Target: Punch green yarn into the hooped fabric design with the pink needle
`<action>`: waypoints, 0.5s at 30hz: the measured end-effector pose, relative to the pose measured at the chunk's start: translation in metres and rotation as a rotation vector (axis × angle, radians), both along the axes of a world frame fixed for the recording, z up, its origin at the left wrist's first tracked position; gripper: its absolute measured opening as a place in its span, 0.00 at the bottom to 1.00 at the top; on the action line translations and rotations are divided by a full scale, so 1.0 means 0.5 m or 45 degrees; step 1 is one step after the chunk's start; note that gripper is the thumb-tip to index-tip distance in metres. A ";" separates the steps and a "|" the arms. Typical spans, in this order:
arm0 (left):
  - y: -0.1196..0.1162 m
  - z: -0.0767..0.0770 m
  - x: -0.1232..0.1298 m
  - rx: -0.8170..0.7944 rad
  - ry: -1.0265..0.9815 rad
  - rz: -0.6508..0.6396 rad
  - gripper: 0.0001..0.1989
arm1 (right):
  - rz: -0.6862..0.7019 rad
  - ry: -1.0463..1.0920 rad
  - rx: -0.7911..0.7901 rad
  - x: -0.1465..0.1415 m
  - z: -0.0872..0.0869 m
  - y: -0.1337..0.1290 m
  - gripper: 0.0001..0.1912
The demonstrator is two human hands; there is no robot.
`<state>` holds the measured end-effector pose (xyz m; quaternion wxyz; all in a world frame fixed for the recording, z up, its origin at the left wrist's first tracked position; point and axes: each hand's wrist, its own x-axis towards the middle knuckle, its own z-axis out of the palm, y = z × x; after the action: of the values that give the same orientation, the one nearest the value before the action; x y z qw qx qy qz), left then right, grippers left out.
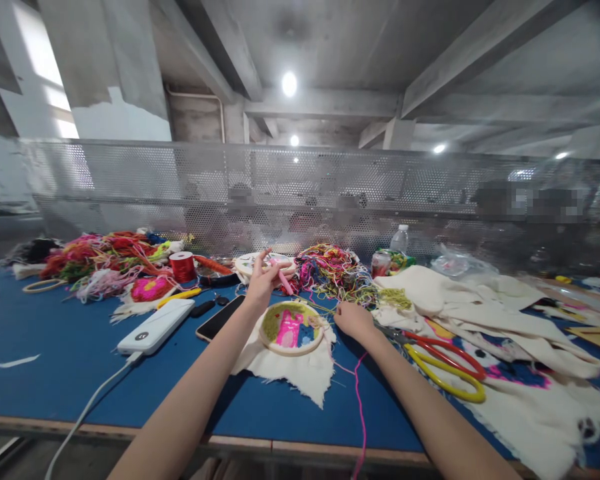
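My left hand [266, 279] is raised over the far side of an embroidery hoop, with a pink pen-like punch needle [285, 283] held between its fingers. The hoop [296, 351] lies on the table with frayed cream cloth [300, 380] spreading around it. Stitched inside it are olive, hot pink and blue patches. To the right of the hoop, my right hand [354, 320] is closed near an olive yarn strand [325, 309]. What its fingertips grip is hidden from me. A pink yarn strand [359, 393] hangs over the table's front edge.
Beside my right forearm lie scissors [447, 373] with red and yellow handles, on cream cloth [430, 290]. Tangled yarn [337, 270] sits at the back. On the left are a white power bank [156, 327] with a cable, a phone [220, 319] and red thread [182, 267].
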<state>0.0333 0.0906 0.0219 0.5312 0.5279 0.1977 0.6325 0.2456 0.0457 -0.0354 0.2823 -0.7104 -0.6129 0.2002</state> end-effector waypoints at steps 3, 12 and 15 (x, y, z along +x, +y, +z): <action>-0.001 -0.001 0.002 0.025 0.038 -0.015 0.34 | 0.045 0.131 0.008 0.003 0.004 0.003 0.12; -0.043 -0.007 0.037 0.140 0.207 -0.144 0.34 | 0.725 0.813 -0.072 -0.053 0.024 -0.028 0.20; -0.053 -0.010 0.044 0.170 0.254 -0.209 0.35 | 0.840 0.894 -0.125 -0.061 0.017 -0.031 0.20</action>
<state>0.0554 0.0643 0.0168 0.5226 0.6367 0.1632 0.5430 0.2151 0.0304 -0.0268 0.3595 -0.3802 -0.6630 0.5354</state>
